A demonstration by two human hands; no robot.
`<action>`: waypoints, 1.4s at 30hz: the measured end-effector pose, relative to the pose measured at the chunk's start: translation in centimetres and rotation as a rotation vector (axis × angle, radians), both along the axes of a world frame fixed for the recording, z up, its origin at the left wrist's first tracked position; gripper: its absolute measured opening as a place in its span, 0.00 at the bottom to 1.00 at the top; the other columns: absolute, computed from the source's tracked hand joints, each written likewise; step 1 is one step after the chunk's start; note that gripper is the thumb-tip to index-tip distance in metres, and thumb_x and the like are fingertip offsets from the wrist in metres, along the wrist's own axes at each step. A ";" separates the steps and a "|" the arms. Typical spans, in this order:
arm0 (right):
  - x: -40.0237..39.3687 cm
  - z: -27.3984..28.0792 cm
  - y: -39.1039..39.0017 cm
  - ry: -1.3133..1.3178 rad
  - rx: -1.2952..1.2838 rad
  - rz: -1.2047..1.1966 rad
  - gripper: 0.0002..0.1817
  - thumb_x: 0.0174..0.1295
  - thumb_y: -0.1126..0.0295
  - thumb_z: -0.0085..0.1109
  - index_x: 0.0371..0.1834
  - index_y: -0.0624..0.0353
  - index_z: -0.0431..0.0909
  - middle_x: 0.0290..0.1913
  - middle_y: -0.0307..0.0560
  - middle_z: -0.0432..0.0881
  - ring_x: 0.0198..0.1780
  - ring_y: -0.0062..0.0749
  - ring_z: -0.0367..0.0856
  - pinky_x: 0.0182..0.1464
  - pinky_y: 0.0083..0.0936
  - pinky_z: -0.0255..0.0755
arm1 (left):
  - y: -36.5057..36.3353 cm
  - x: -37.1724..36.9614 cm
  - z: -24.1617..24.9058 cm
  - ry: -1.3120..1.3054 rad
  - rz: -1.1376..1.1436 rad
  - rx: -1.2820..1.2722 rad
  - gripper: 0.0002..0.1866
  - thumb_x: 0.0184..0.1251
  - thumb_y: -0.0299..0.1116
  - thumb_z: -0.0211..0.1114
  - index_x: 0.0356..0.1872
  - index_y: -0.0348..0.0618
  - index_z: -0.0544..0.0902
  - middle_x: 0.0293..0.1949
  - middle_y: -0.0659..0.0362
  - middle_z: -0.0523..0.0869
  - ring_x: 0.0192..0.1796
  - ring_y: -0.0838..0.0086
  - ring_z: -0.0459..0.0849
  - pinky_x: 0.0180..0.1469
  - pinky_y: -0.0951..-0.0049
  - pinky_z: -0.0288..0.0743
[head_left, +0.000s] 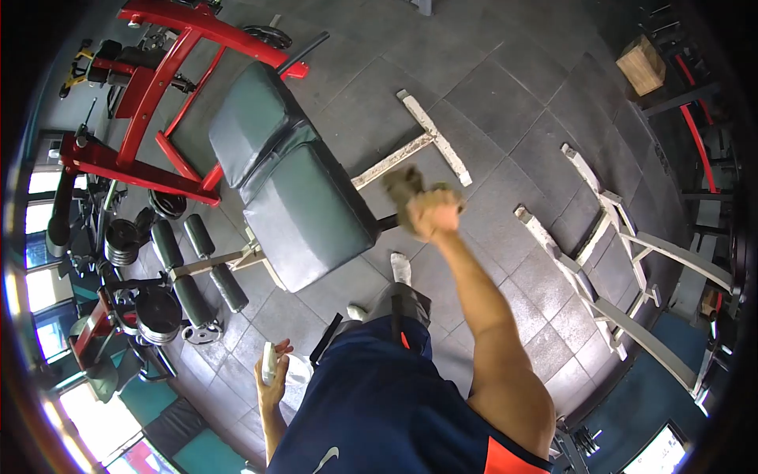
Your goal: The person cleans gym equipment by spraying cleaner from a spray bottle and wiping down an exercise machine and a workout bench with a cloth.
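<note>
Out in front, my right hand [437, 213] is closed around a brownish cloth [404, 193], which is blurred and hangs out on both sides of the fist. It is just right of a padded bench [308, 213] with a dark green cover, near the bench's right corner. Low on the left, my left hand [272, 383] grips a small white object [269, 364], perhaps a bottle; its label cannot be read. Some whitish, translucent material [297, 373] shows beside that hand.
A red machine frame [146, 99] stands behind the bench. Foam rollers [192, 300] and weight plates [158, 312] are at the left. A white metal frame [608, 213] is on the right, and a wooden block [640, 65] sits at the upper right.
</note>
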State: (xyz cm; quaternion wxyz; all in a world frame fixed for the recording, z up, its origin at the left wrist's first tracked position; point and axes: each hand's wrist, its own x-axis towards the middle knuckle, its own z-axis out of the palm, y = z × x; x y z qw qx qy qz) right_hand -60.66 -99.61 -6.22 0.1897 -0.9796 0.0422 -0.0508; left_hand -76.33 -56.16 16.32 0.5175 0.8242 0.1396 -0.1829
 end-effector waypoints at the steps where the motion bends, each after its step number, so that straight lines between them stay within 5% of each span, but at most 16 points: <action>1: 2.1 0.4 -2.0 0.385 0.101 -0.106 0.28 0.73 0.50 0.41 0.41 0.58 0.89 0.41 0.62 0.88 0.45 0.53 0.88 0.52 0.47 0.78 | 0.1 -0.1 0.6 0.016 -0.015 0.036 0.16 0.72 0.32 0.65 0.54 0.30 0.82 0.57 0.45 0.86 0.56 0.62 0.87 0.59 0.62 0.78; 6: 7.4 -3.8 -6.9 0.878 0.201 -0.023 0.31 0.65 0.41 0.52 0.40 0.61 0.89 0.38 0.55 0.90 0.40 0.49 0.89 0.48 0.44 0.80 | 1.0 -1.6 1.1 0.013 0.131 -0.046 0.16 0.72 0.30 0.65 0.55 0.31 0.81 0.58 0.45 0.86 0.56 0.61 0.86 0.61 0.61 0.77; 10: 7.2 -1.0 -7.9 1.203 0.614 -0.233 0.27 0.62 0.43 0.64 0.40 0.62 0.88 0.38 0.52 0.89 0.40 0.41 0.88 0.45 0.38 0.81 | 2.4 -3.1 1.1 0.000 0.160 0.002 0.16 0.73 0.30 0.65 0.56 0.31 0.81 0.58 0.46 0.86 0.57 0.62 0.86 0.61 0.61 0.77; 14: 3.3 -6.0 -11.3 0.924 1.493 -0.547 0.29 0.57 0.50 0.73 0.56 0.57 0.81 0.47 0.48 0.86 0.39 0.36 0.87 0.38 0.37 0.82 | 4.1 -5.5 0.9 -0.022 0.312 -0.011 0.19 0.72 0.35 0.68 0.57 0.32 0.80 0.57 0.47 0.86 0.57 0.63 0.86 0.61 0.61 0.76; 16: 0.8 -4.0 -9.8 0.703 1.779 -0.879 0.24 0.65 0.50 0.63 0.55 0.57 0.81 0.50 0.53 0.86 0.44 0.40 0.86 0.41 0.41 0.81 | 4.4 -6.9 0.9 0.011 0.385 0.009 0.22 0.72 0.39 0.68 0.59 0.34 0.79 0.58 0.46 0.85 0.57 0.61 0.85 0.63 0.58 0.74; 20: -1.1 -12.4 -9.4 0.125 2.007 -0.764 0.25 0.67 0.50 0.59 0.59 0.55 0.79 0.55 0.50 0.84 0.52 0.44 0.84 0.51 0.47 0.79 | 5.1 -9.0 -0.4 -0.054 0.546 -0.089 0.24 0.71 0.41 0.69 0.59 0.34 0.79 0.58 0.46 0.85 0.56 0.61 0.85 0.62 0.58 0.75; 22: -1.0 -8.6 -7.1 -0.203 2.109 -1.069 0.26 0.68 0.51 0.59 0.62 0.56 0.77 0.58 0.48 0.82 0.57 0.45 0.81 0.57 0.48 0.76 | 4.7 -8.5 0.3 -0.056 0.575 -0.115 0.20 0.73 0.36 0.67 0.57 0.31 0.80 0.57 0.48 0.86 0.55 0.64 0.86 0.58 0.63 0.80; 23: -0.5 -4.5 -6.2 -0.250 1.992 -1.172 0.26 0.68 0.54 0.60 0.64 0.57 0.77 0.61 0.47 0.79 0.60 0.44 0.78 0.60 0.46 0.74 | 4.8 -8.6 0.2 -0.048 0.575 -0.123 0.19 0.73 0.35 0.66 0.57 0.31 0.81 0.57 0.48 0.86 0.55 0.64 0.86 0.58 0.63 0.80; 26: 0.3 -0.5 -7.2 -0.334 1.462 -0.890 0.27 0.68 0.57 0.60 0.66 0.60 0.75 0.62 0.47 0.78 0.60 0.42 0.77 0.61 0.42 0.72 | 5.2 -7.5 -0.1 -0.022 0.539 -0.104 0.17 0.73 0.32 0.66 0.56 0.31 0.81 0.56 0.48 0.86 0.56 0.64 0.86 0.58 0.64 0.79; 29: 4.8 8.1 -5.0 -0.374 1.538 -0.644 0.26 0.67 0.58 0.61 0.63 0.63 0.76 0.57 0.49 0.81 0.58 0.39 0.79 0.62 0.41 0.73 | 4.8 -6.9 -0.4 -0.007 0.530 -0.116 0.17 0.72 0.32 0.67 0.55 0.31 0.82 0.55 0.48 0.87 0.55 0.65 0.87 0.58 0.64 0.79; 31: 9.1 12.1 -1.7 -0.273 1.434 -0.372 0.23 0.66 0.63 0.62 0.60 0.68 0.79 0.57 0.51 0.82 0.55 0.35 0.81 0.57 0.35 0.74 | 4.8 -6.2 -1.1 -0.027 0.529 -0.156 0.17 0.72 0.33 0.67 0.55 0.31 0.83 0.55 0.49 0.87 0.55 0.66 0.87 0.58 0.65 0.79; 33: 14.5 15.1 2.9 0.018 1.129 -0.093 0.25 0.66 0.56 0.64 0.53 0.69 0.82 0.47 0.53 0.87 0.48 0.33 0.84 0.54 0.32 0.76 | 5.2 -5.4 -1.4 0.014 0.470 -0.130 0.19 0.71 0.37 0.69 0.55 0.33 0.82 0.56 0.49 0.87 0.56 0.64 0.87 0.59 0.64 0.78; 35: 20.3 13.1 8.7 0.093 0.772 0.159 0.35 0.63 0.42 0.65 0.58 0.65 0.80 0.52 0.59 0.86 0.56 0.49 0.84 0.61 0.38 0.74 | 5.6 -4.5 -1.7 0.040 0.419 -0.130 0.19 0.71 0.38 0.68 0.55 0.34 0.82 0.56 0.49 0.87 0.57 0.63 0.86 0.58 0.64 0.78; 37: 23.2 9.0 15.5 0.029 0.259 0.309 0.39 0.59 0.40 0.66 0.67 0.54 0.73 0.68 0.60 0.72 0.72 0.54 0.69 0.67 0.55 0.69 | 5.9 -3.5 -1.8 0.004 0.409 -0.152 0.19 0.71 0.36 0.68 0.55 0.32 0.83 0.55 0.49 0.87 0.56 0.65 0.87 0.57 0.64 0.79; 40: 24.2 9.2 19.2 0.102 0.081 0.105 0.25 0.68 0.48 0.58 0.61 0.51 0.77 0.63 0.56 0.74 0.65 0.56 0.73 0.59 0.59 0.72 | 7.2 -1.7 -2.1 -0.042 0.401 -0.184 0.17 0.71 0.34 0.67 0.53 0.30 0.84 0.52 0.50 0.88 0.54 0.66 0.87 0.55 0.66 0.80; 42: 23.4 9.7 19.2 0.053 0.074 0.122 0.18 0.72 0.52 0.53 0.52 0.54 0.79 0.53 0.57 0.82 0.56 0.57 0.80 0.56 0.52 0.74 | 8.3 -0.7 -2.8 -0.044 0.404 -0.206 0.15 0.71 0.32 0.66 0.52 0.30 0.84 0.52 0.50 0.88 0.53 0.67 0.88 0.54 0.67 0.80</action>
